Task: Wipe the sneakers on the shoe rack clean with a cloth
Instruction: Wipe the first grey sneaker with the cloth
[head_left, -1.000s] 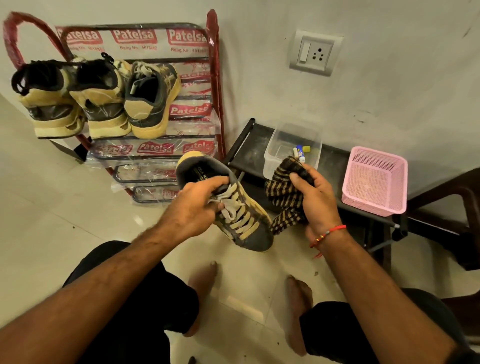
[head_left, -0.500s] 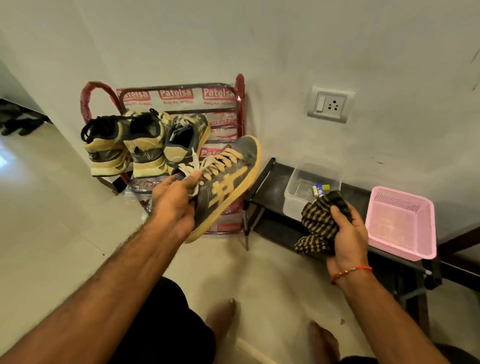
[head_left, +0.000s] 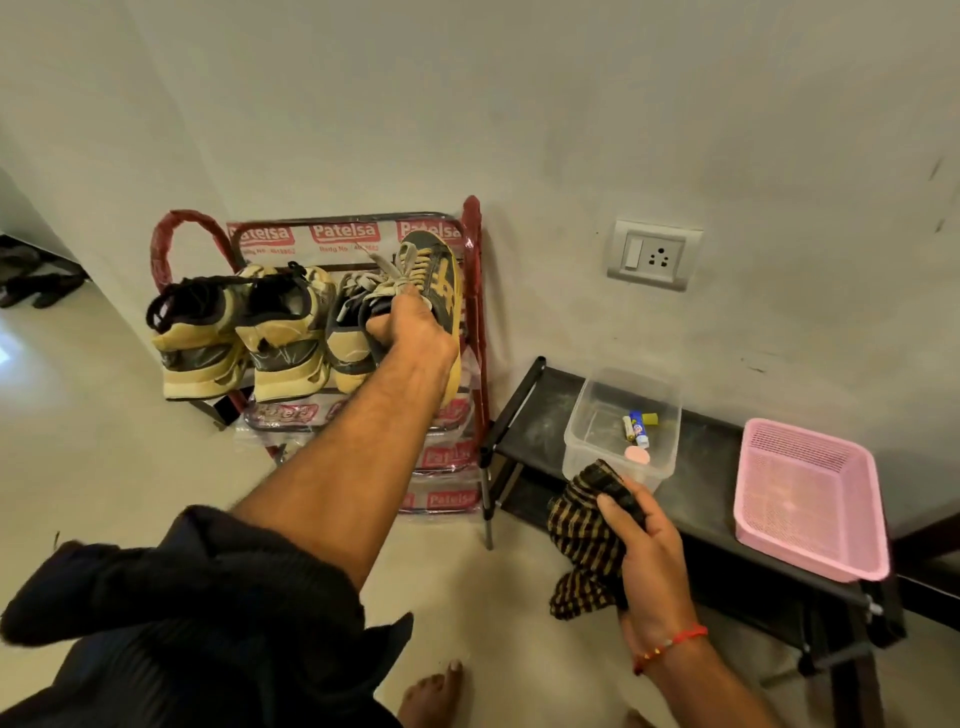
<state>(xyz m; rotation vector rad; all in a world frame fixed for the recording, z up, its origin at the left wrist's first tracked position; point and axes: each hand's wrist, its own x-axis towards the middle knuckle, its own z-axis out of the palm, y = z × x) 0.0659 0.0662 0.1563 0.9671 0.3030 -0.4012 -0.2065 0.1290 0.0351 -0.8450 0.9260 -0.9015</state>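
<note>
Gripping one grey-and-yellow sneaker (head_left: 439, 280) at its collar, the left hand (head_left: 410, 325) holds it against the red shoe rack (head_left: 474, 291), beside three shoes (head_left: 249, 332) on the top rail. The right hand (head_left: 647, 551) clutches one checked cloth (head_left: 584, 540) near the black bench (head_left: 545, 415), which carries one clear tub (head_left: 618, 415) and one pink basket (head_left: 810, 499).

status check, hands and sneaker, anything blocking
Left hand grips grey sneaker at rack. Right hand holds cloth, off the shoe. Three sneakers beside it on the rack.
</note>
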